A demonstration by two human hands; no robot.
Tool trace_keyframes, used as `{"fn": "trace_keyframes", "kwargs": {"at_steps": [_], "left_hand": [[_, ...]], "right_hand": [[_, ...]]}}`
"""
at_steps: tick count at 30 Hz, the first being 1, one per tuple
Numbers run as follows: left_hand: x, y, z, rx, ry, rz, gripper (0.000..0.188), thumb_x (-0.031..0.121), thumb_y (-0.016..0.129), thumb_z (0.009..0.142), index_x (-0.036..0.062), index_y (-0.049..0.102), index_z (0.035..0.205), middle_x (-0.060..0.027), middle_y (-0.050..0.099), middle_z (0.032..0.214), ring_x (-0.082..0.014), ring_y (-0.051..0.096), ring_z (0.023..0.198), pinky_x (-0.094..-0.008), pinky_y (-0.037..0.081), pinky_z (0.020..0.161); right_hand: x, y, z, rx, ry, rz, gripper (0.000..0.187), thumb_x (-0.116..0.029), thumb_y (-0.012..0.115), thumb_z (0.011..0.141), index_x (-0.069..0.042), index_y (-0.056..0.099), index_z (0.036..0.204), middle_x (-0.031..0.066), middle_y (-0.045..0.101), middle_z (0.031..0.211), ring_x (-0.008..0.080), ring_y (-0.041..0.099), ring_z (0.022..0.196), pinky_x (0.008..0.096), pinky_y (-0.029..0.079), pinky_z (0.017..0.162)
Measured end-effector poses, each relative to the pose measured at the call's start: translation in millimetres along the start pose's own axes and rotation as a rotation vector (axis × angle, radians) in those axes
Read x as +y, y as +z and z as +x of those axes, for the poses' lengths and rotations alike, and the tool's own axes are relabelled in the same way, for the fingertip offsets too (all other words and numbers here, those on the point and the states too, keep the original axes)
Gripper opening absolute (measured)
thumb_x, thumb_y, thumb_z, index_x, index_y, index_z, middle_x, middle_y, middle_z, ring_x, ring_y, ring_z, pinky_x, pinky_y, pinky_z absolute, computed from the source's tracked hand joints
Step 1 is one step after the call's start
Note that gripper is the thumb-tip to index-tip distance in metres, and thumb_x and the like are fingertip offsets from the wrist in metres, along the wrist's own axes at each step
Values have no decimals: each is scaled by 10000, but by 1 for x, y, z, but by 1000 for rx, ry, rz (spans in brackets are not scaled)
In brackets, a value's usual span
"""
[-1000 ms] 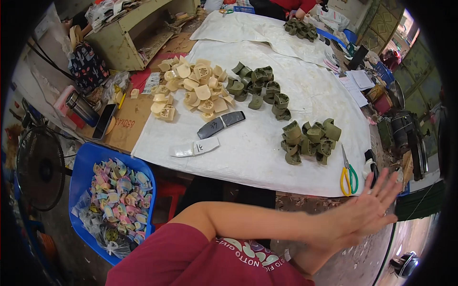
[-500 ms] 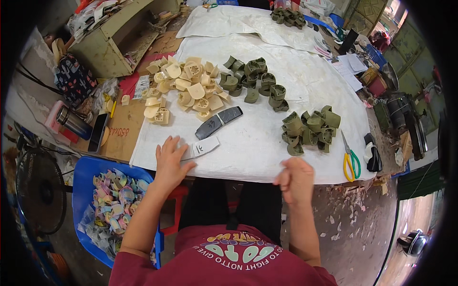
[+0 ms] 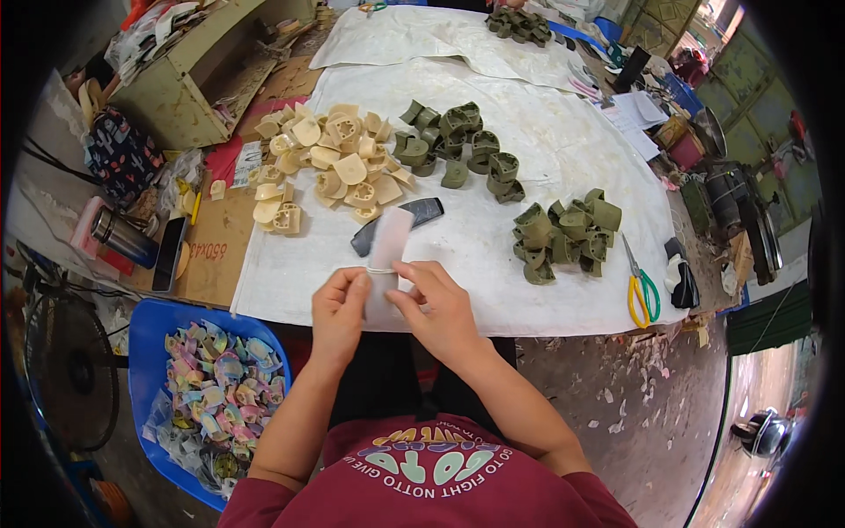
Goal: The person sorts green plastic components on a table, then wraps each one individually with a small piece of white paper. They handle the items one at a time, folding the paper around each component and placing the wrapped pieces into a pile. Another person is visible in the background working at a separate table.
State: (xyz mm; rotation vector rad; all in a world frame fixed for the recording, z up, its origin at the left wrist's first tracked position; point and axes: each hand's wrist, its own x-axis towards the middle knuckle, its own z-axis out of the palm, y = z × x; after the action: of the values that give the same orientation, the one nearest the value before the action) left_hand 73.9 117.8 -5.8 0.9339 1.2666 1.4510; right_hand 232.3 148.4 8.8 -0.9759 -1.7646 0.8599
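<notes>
Holding: both hands meet over the near edge of the white sheet (image 3: 546, 176), pinching one pale flat strip (image 3: 388, 251) between them.
Left hand (image 3: 339, 308): fingers curled, thumb and forefinger closed on the strip's near left edge.
Right hand (image 3: 440, 304): fingers bent, fingertips (image 3: 398, 299) pressed on the strip's near right side; the palm faces down.
Strip: light grey, long and narrow, standing up and away from the person, its far end lying over the dark curved piece (image 3: 421, 216).
Dark curved piece: flat on the sheet just beyond the hands, partly hidden by the strip.
Cream pile (image 3: 330, 167): many beige moulded parts heaped on the far left of the sheet, a few stragglers at its left edge.
Green pile, far (image 3: 458, 145): olive moulded parts just right of the cream ones, touching them at one side.
Green pile, right (image 3: 563, 233): a second olive heap, right of the hands and apart from the others.
Scissors (image 3: 640, 286): green and yellow handles, lying near the right edge of the sheet.
Blue tub (image 3: 145, 352): on the floor at the near left, filled with pastel-coloured small parts (image 3: 216, 378) in pink, yellow and blue.
Cardboard (image 3: 216, 242): flat at the left of the sheet, with a dark phone (image 3: 167, 255) lying at its left edge and a metal flask (image 3: 123, 236) beside it.
</notes>
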Motion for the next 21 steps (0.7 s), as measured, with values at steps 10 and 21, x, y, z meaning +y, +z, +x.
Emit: {"fn": "trace_keyframes", "kwargs": {"at_steps": [10,21], "left_hand": [[-2,9,-4,-275,-103,138,166,75,604,904,-24,648,1030,-20,652,877,-65,566,794,-222,462,715],[62,-19,-42,-225,-136,258,152,77,608,886,-30,653,984,-30,668,851,-63,583,730,-211,458,654]], "right_hand": [[9,-40,13,-330,210,-83,128,-126,711,801,-6,668,813,68,639,679,125,606,636,263,492,595],[70,-14,52,195,74,-338,151,-147,672,746,-36,581,701,116,636,665,291,632,621,380,497,590]]}}
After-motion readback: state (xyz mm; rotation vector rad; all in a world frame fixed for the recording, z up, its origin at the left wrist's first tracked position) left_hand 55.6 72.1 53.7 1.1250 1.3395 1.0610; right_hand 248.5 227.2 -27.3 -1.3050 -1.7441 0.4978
